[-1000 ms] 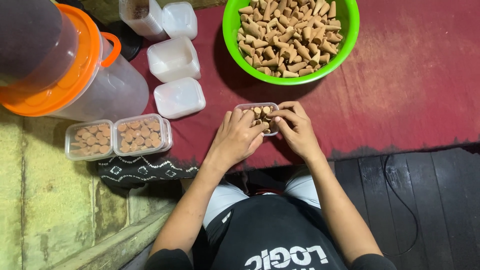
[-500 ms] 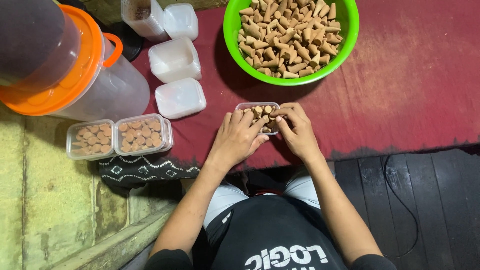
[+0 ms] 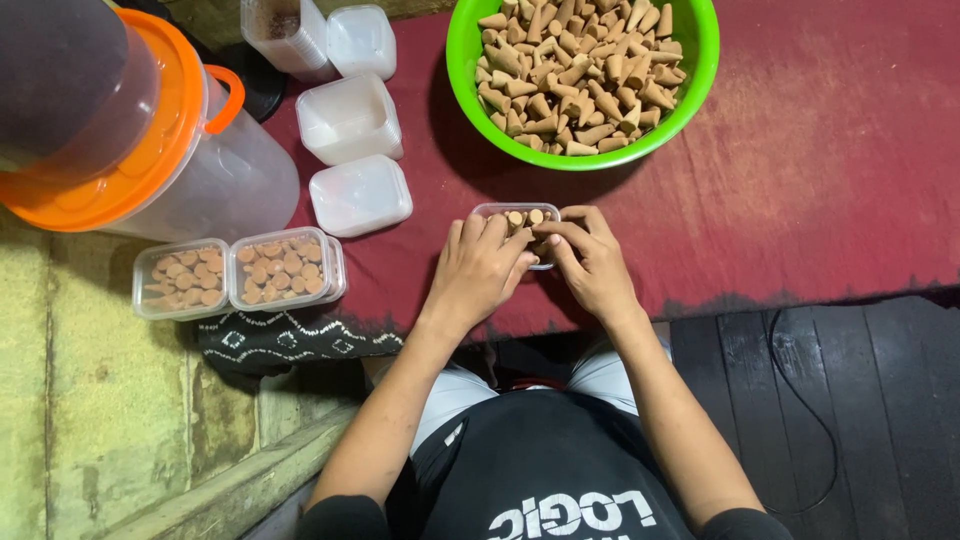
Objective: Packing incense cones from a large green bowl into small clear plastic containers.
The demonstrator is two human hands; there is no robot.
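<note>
Small clear box of cones — under fingers of both hands.

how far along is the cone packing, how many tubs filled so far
Two filled tubs sit at the person's left. A third small tub is partly filled, with the left hand and right hand on it. The green bowl still holds many cones, and empty tubs wait.

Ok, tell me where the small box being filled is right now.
The small box sits mid-frame in the head view on the red cloth, under the left hand and right hand, just below the green bowl.
</note>
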